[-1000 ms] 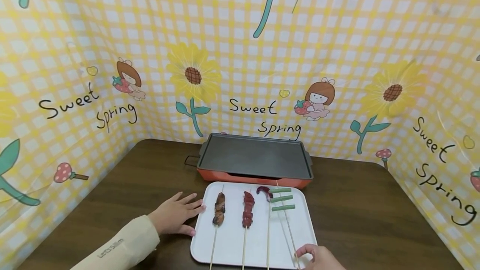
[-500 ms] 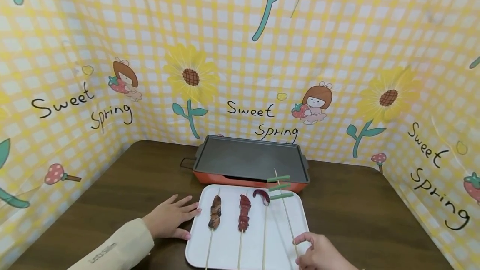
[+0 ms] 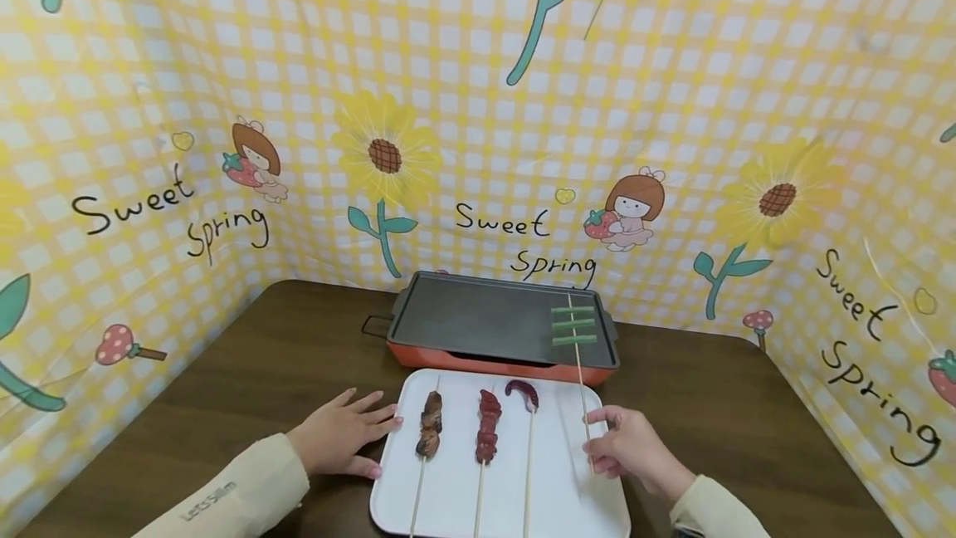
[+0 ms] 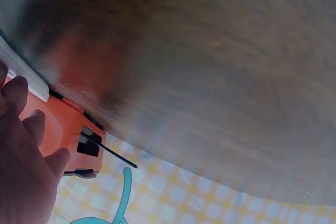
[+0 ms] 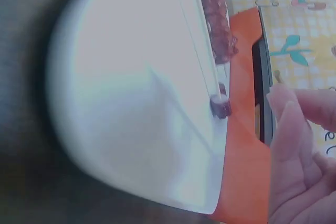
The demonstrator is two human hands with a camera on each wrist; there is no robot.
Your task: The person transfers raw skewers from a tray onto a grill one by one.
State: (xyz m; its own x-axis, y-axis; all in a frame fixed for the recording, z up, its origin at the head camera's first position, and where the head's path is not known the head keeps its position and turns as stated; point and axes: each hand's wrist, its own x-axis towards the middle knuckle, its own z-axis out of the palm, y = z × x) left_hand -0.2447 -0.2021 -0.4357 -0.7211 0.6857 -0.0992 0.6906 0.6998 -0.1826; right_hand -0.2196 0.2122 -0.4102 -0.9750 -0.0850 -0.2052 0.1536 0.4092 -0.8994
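Green pieces (image 3: 573, 325) top a skewer (image 3: 581, 380) partly hidden by the right hand (image 3: 629, 447) pinching it, the left hand (image 3: 338, 436) spread.

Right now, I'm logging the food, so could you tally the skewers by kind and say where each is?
Browned meat skewer: 1, on the white tray
Red meat skewer: 1, on the tray
Purple tentacle skewer: 1, on the tray
Green vegetable skewer: 1, held in the right hand
Total: 4
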